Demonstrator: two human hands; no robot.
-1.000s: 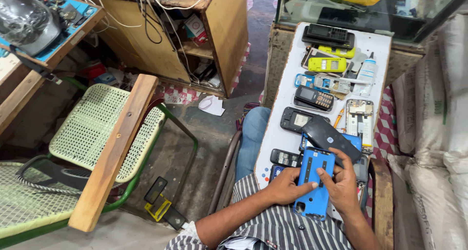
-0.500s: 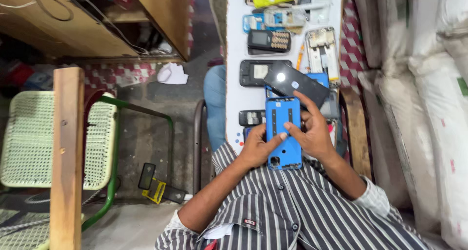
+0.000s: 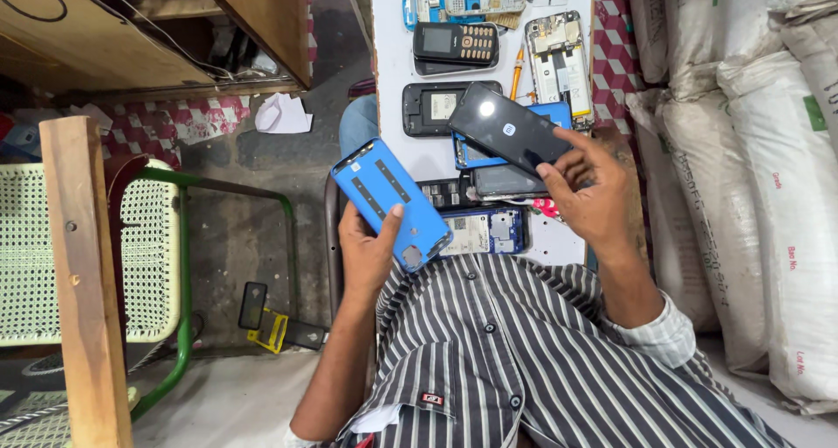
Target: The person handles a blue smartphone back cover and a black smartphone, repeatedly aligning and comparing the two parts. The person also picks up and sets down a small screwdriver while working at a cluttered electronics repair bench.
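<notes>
My left hand [image 3: 368, 249] holds a blue phone back cover [image 3: 390, 203], its inner side up, lifted off to the left of the white board [image 3: 390, 72]. My right hand [image 3: 595, 196] grips a black phone screen panel [image 3: 510, 137] by its lower right edge, tilted above the board. Under my hands on the board lie an opened blue phone body [image 3: 485, 233] with its circuit board showing and a dark phone [image 3: 506, 181].
Further up the board lie a black keypad phone [image 3: 456, 44], a black back shell [image 3: 434, 108], a bare phone frame [image 3: 559, 61] and other parts. White sacks [image 3: 751, 177] stand right. A green-framed wicker chair [image 3: 148, 256], wooden plank [image 3: 83, 273] and wooden cabinet [image 3: 175, 29] are left.
Both hands held the blue phone together over the board; now they have parted, the left carrying the blue cover leftward, the right holding the black screen panel. The view has shifted right and closer.
</notes>
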